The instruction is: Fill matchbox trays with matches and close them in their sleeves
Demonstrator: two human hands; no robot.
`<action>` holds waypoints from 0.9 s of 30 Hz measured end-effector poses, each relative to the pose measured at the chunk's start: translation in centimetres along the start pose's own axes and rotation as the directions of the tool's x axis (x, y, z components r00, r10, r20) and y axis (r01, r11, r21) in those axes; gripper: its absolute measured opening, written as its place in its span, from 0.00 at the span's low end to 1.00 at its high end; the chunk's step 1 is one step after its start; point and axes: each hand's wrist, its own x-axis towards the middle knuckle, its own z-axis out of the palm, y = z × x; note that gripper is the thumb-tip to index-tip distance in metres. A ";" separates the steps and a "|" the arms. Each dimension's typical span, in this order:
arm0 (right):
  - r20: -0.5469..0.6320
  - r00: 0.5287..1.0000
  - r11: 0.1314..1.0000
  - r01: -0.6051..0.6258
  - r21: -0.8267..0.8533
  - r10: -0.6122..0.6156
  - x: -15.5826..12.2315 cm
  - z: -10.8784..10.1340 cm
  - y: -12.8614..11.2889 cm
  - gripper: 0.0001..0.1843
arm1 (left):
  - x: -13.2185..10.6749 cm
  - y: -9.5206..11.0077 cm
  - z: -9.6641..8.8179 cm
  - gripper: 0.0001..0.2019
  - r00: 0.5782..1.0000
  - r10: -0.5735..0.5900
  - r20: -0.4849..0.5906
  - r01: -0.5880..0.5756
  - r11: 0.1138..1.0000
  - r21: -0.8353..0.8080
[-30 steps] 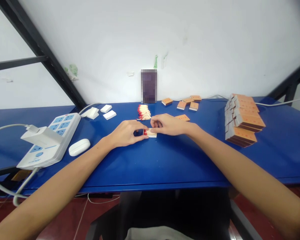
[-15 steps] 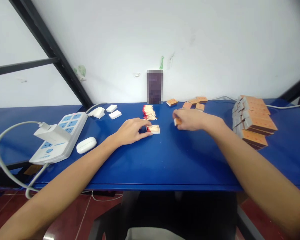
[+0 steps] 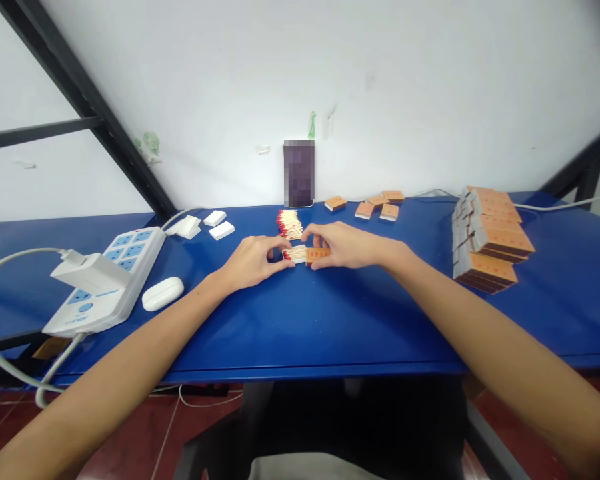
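My left hand (image 3: pixel 255 262) grips the left end of a white matchbox tray (image 3: pixel 300 261) between thumb and fingers. Red-tipped matches (image 3: pixel 295 253) lie inside the tray. My right hand (image 3: pixel 343 245) is closed around an orange matchbox sleeve (image 3: pixel 316 256), which meets the right end of the tray. Whether the tray's end sits inside the sleeve or only touches it, I cannot tell. Just behind the tray is a pile of loose matches (image 3: pixel 291 225), red heads to the left.
Several white trays (image 3: pixel 222 231) lie at the back left, near a power strip (image 3: pixel 110 280) and a white rounded case (image 3: pixel 163 294). Orange sleeves (image 3: pixel 364 211) are scattered at the back right. Stacked matchboxes (image 3: pixel 495 237) stand far right. A pixelated dark panel (image 3: pixel 299 173) leans on the wall.
My right hand has moved left with the orange sleeve and brought it against the tray's right end. My left hand keeps its grip on the tray. The view has shifted slightly.
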 end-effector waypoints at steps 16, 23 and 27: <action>-0.064 0.982 0.980 0.182 0.085 -0.177 0.6 1.2 -1.7 0.13 | 0.1 0.2 0.4 0.22 1.000 -0.009 -0.006 0.007 0.943 -0.334; -0.102 0.967 0.934 0.252 0.252 -0.233 0.6 2.2 -2.3 0.14 | 0.1 0.0 -0.3 0.30 0.999 -0.020 0.038 0.034 0.911 -0.412; -0.124 0.962 0.918 0.268 0.292 -0.242 0.6 2.4 -2.6 0.13 | -0.1 0.0 -0.4 0.30 0.997 -0.028 0.074 0.058 0.894 -0.444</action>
